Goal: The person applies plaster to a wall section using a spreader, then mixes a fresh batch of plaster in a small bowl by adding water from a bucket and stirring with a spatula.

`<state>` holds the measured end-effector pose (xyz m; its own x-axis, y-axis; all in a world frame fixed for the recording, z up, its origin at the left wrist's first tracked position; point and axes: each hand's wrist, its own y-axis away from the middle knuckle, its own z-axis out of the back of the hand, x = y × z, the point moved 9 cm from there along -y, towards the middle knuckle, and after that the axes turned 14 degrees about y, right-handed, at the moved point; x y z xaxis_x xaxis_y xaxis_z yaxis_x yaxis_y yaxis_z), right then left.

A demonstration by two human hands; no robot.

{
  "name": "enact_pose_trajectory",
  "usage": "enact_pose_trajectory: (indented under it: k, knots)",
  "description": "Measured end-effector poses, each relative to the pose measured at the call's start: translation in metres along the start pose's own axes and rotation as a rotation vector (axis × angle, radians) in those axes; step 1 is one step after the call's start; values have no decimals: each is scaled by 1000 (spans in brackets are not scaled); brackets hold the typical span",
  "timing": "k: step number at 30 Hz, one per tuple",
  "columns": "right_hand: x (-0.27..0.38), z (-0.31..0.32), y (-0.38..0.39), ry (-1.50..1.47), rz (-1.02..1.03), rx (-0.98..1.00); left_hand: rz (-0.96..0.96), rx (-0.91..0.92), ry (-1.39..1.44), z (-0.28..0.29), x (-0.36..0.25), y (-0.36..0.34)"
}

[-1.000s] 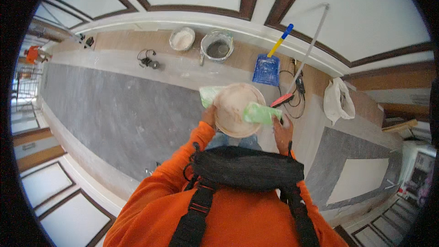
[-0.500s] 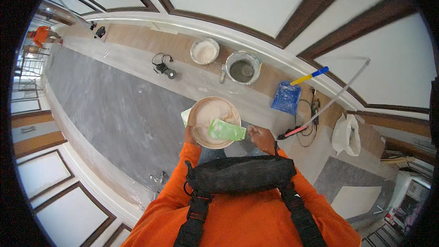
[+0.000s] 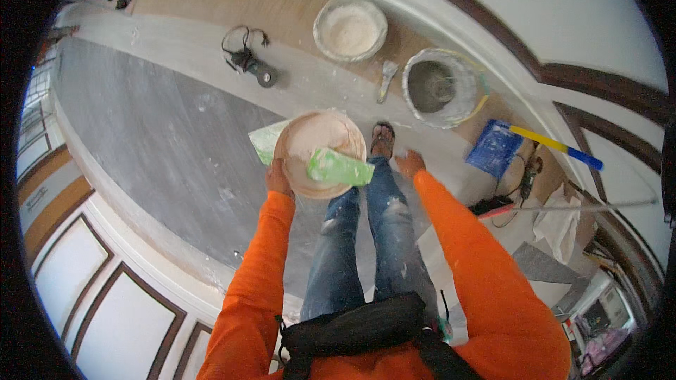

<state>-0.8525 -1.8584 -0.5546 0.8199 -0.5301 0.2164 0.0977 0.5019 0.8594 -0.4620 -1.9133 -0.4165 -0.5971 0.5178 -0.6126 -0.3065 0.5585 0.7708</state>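
The floor (image 3: 162, 134) is grey and dusty, with a pale strip and a bare brown strip along the far side. White walls (image 3: 584, 21) carry dark brown trim. White panels framed in brown (image 3: 105, 309) line the near left. Two buckets (image 3: 350, 28) (image 3: 440, 86), a power tool with cord (image 3: 248, 63), a blue dustpan (image 3: 495, 148) and a long pole (image 3: 563, 207) lie on the far floor. Daylight is even.

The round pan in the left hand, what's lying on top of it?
A green trowel lies across the round pan, which the left hand holds at its rim. Pale plaster coats the inside. A second green piece pokes out beneath; most of it is covered.
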Motion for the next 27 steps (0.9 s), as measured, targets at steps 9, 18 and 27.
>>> enact_pose_trajectory:
  k: [9,18,27]
  knots:
    - [58,49,-299,54,-178,-449,-174,-163,-221,21,118,-222]
    - [38,16,-299,-43,-84,-495,-288,149,-826,-58,143,-304]
    - [64,25,-213,-179,16,-235,-717,151,-1010,-17,13,-306]
